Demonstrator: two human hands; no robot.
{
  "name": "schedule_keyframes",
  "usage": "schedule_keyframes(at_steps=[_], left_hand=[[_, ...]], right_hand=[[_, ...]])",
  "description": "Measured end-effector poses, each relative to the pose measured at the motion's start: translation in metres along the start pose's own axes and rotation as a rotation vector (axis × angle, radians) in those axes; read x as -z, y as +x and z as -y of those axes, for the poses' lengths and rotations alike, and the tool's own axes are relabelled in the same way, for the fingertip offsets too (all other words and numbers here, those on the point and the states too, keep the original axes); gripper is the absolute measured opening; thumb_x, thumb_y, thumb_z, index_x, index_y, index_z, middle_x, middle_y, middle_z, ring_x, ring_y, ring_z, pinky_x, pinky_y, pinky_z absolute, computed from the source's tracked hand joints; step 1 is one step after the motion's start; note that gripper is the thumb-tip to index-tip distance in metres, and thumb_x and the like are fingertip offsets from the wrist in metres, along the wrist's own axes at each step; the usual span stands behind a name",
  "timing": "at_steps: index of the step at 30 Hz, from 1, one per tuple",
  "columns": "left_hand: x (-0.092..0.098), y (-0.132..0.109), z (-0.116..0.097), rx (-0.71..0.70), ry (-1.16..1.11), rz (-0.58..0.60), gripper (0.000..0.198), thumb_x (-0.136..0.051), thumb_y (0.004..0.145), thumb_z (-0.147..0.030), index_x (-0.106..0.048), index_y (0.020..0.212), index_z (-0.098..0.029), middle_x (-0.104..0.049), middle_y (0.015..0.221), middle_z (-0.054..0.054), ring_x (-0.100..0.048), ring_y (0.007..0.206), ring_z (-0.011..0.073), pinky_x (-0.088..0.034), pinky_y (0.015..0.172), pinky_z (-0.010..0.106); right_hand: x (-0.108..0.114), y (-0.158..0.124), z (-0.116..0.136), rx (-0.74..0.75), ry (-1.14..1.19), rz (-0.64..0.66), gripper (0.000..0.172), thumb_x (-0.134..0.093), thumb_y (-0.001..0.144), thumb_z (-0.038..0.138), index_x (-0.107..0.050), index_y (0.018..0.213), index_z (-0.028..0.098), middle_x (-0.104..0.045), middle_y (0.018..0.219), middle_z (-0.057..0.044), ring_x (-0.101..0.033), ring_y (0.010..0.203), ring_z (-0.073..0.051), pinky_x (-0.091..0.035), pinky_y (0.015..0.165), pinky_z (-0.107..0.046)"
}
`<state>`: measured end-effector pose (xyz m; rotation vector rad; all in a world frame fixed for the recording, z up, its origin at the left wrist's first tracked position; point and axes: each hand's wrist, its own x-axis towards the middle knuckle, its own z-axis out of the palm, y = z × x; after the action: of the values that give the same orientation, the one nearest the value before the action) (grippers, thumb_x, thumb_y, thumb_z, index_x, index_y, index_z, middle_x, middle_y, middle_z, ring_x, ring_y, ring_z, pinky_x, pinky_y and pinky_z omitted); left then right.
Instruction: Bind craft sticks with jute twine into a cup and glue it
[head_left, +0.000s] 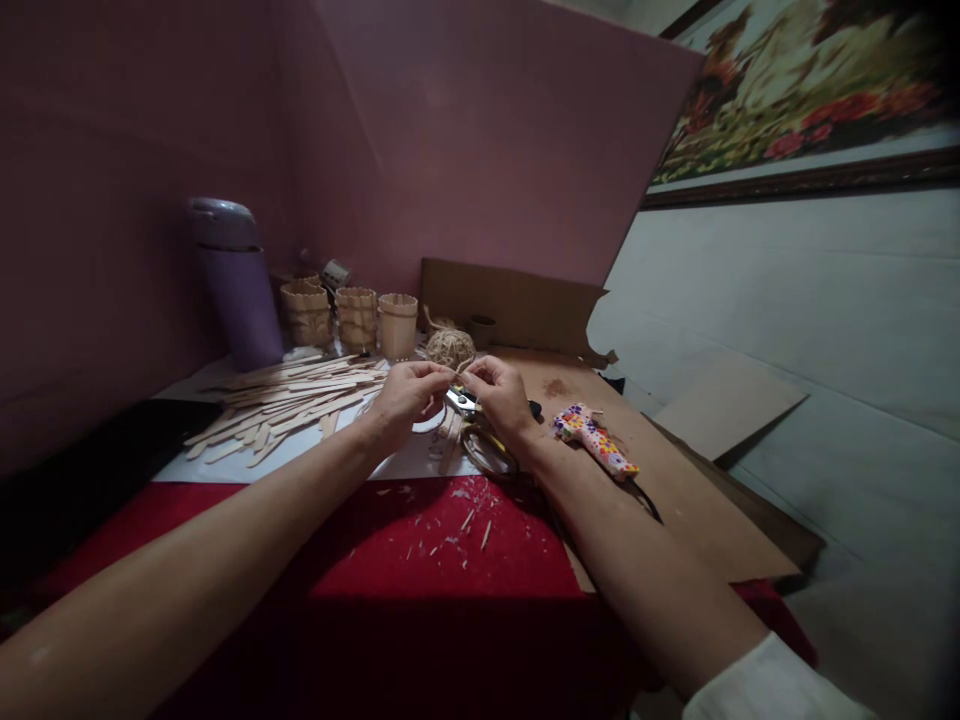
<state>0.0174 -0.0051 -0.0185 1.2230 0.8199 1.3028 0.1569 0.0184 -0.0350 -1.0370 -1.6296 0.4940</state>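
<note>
My left hand (411, 400) and my right hand (499, 396) meet fingertip to fingertip over the table, both pinched closed. Between them runs a short piece of twine (459, 374), small and partly hidden by the fingers. Just behind sits a ball of jute twine (450, 346). A pair of scissors (487, 452) with yellow-and-black handles lies under my right hand, its blades partly covered. To the right, a glue gun (596, 440) with a flowered pattern rests on cardboard.
Flat wooden craft sticks (292, 398) are piled on white paper at left. Behind them stand several stick-built cups (397, 325) and a purple flask (238, 290). Wood scraps litter the red cloth (420, 550). A cardboard sheet (675, 510) covers the right side.
</note>
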Motion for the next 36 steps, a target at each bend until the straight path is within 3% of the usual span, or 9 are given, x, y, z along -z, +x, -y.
schedule_keyframes(at_steps=[11, 15, 19, 25, 29, 33, 36], left_hand=[[0.002, 0.003, 0.002, 0.039, 0.004, -0.056, 0.020, -0.073, 0.056, -0.023, -0.057, 0.052, -0.012, -0.047, 0.043, -0.004, -0.032, 0.031, 0.0020, -0.015, 0.033, 0.018], [0.004, 0.004, 0.001, 0.017, -0.016, -0.122, 0.021, -0.071, 0.056, -0.021, -0.053, 0.050, -0.014, -0.039, 0.038, -0.007, -0.031, 0.029, 0.0032, -0.015, 0.032, 0.019], [0.003, 0.004, -0.001, 0.016, -0.025, -0.183, 0.016, -0.069, 0.055, -0.017, -0.054, 0.051, -0.013, -0.040, 0.037, -0.007, -0.032, 0.028, 0.0042, -0.016, 0.031, 0.019], [0.000, 0.003, -0.003, 0.012, 0.006, -0.287, 0.017, -0.068, 0.055, -0.014, -0.053, 0.047, -0.013, -0.039, 0.035, -0.007, -0.032, 0.027, 0.0039, -0.016, 0.031, 0.018], [-0.002, 0.001, -0.002, 0.001, 0.038, -0.294, 0.014, -0.070, 0.056, -0.014, -0.057, 0.050, -0.012, -0.042, 0.035, -0.005, -0.033, 0.028, 0.0043, -0.018, 0.032, 0.019], [-0.001, 0.001, -0.001, -0.007, 0.055, -0.284, 0.014, -0.072, 0.056, -0.015, -0.059, 0.052, -0.012, -0.041, 0.034, -0.005, -0.033, 0.028, 0.0045, -0.017, 0.033, 0.019], [-0.001, 0.002, 0.000, 0.016, 0.061, -0.240, 0.014, -0.073, 0.055, -0.016, -0.060, 0.053, -0.011, -0.042, 0.034, -0.005, -0.033, 0.029, 0.0046, -0.018, 0.033, 0.019]], right_hand=[[-0.003, -0.003, 0.005, -0.131, 0.288, 0.093, 0.009, -0.059, 0.077, 0.026, -0.055, 0.073, 0.019, -0.063, 0.059, 0.002, -0.061, 0.059, -0.013, -0.046, 0.061, -0.025], [-0.004, -0.004, 0.008, -0.229, 0.421, 0.130, 0.020, -0.066, 0.074, 0.030, -0.053, 0.085, 0.018, -0.063, 0.056, 0.004, -0.060, 0.054, -0.011, -0.043, 0.057, -0.023], [-0.005, -0.007, 0.011, -0.262, 0.378, 0.133, 0.027, -0.068, 0.071, 0.022, -0.051, 0.091, 0.018, -0.065, 0.057, 0.004, -0.060, 0.052, -0.011, -0.042, 0.055, -0.023], [-0.003, -0.012, 0.012, 0.034, -0.167, 0.023, 0.039, -0.068, 0.073, 0.014, -0.054, 0.109, 0.020, -0.068, 0.065, 0.001, -0.065, 0.065, -0.017, -0.045, 0.068, -0.030], [0.001, -0.014, 0.014, 0.127, -0.447, -0.005, 0.004, -0.064, 0.079, 0.021, -0.063, 0.083, 0.023, -0.068, 0.070, -0.003, -0.062, 0.069, -0.020, -0.042, 0.068, -0.031], [0.004, -0.013, 0.016, 0.266, -0.552, -0.016, 0.012, -0.052, 0.083, 0.016, -0.060, 0.075, 0.021, -0.066, 0.078, -0.006, -0.059, 0.078, -0.021, -0.041, 0.070, -0.031], [0.003, -0.012, 0.017, 0.305, -0.446, -0.016, 0.012, -0.049, 0.082, 0.013, -0.056, 0.074, 0.020, -0.064, 0.082, -0.005, -0.059, 0.079, -0.019, -0.043, 0.071, -0.029]])
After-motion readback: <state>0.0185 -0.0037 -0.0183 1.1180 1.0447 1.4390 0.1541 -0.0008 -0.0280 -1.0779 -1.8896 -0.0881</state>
